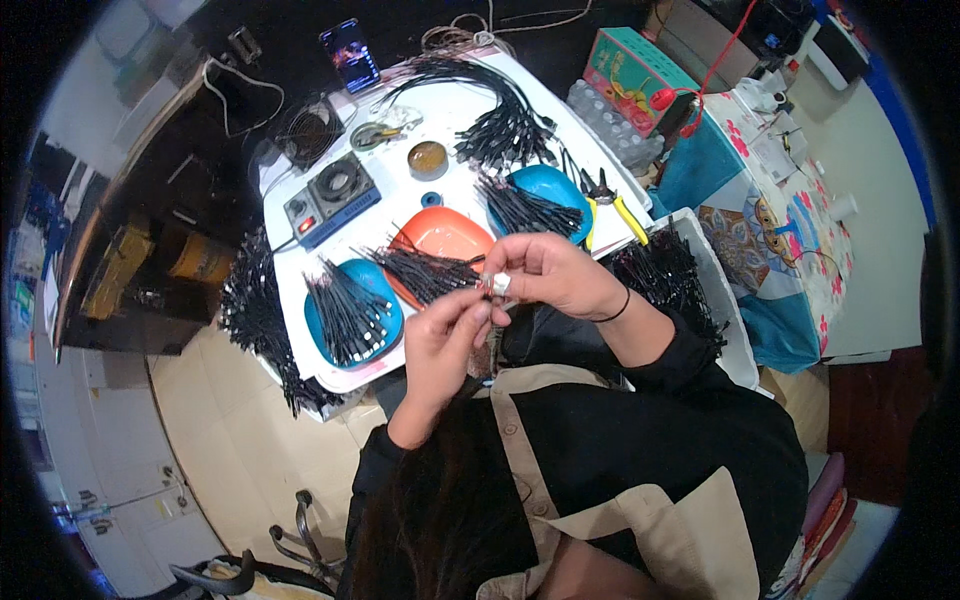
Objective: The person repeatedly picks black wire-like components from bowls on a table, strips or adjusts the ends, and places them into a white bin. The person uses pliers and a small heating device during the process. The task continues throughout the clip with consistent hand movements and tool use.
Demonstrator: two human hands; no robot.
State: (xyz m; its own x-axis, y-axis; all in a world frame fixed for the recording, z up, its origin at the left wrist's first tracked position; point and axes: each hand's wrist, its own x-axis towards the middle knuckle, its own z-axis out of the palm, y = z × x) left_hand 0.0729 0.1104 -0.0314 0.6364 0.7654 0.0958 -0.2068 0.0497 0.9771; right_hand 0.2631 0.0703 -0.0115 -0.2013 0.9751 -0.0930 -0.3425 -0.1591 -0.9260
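Observation:
My two hands meet at the near edge of the white table, fingertips almost touching. My right hand [552, 272] is closed in a pinch, with a small white piece [501, 285] at its fingertips; its exact kind is too small to tell. Just below and to the left, my left hand [443, 345] pinches something thin that the fingers mostly hide. Beyond them, bundles of short black cables lie across an orange tray [445, 232], a blue tray [395, 338] at the left and another blue tray [548, 182] at the right.
Yellow-handled cutters [630, 218] lie by the right tray. Farther back are a small blue device [333, 200], a round tin [428, 160], a fan [308, 132], a propped phone [350, 57] and more black cables [505, 125]. A white foam box [728, 310] of cables stands right.

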